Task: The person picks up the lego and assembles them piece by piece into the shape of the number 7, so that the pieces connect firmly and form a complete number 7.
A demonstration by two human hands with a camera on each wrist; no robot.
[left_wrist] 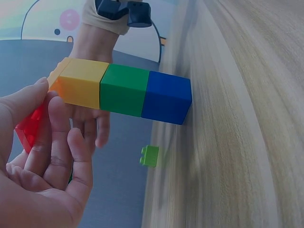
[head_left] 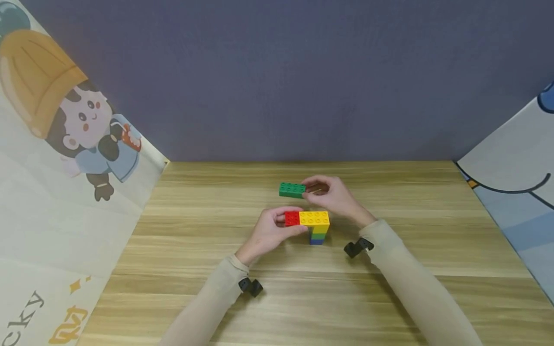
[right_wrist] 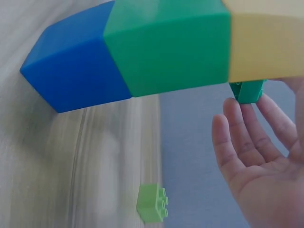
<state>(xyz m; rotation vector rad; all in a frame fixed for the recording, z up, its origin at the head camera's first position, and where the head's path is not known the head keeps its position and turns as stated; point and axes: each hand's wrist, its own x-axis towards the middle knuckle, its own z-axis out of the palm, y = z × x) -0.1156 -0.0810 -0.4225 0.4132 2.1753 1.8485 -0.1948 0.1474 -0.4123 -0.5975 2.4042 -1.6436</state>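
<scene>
A small tower stands upright on the table, with a blue brick (left_wrist: pixel 168 97) at the bottom, a green brick (left_wrist: pixel 124 90) above it and yellow (head_left: pixel 314 218) on top. Against the left side of the yellow top is a red brick (head_left: pixel 292 218), pinched by my left hand (head_left: pixel 267 233) between thumb and fingers. Whether red and yellow are joined I cannot tell. Behind the tower, my right hand (head_left: pixel 335 196) pinches the right end of a long green brick (head_left: pixel 292 190), its studs facing up. This brick is held apart from the tower.
A light green brick (right_wrist: pixel 151 204) lies on the wooden table (head_left: pixel 277 298); it is not visible in the head view. A dark blue-grey panel (head_left: pixel 277 81) rises behind the table, with printed panels (head_left: pixel 56 216) at the sides.
</scene>
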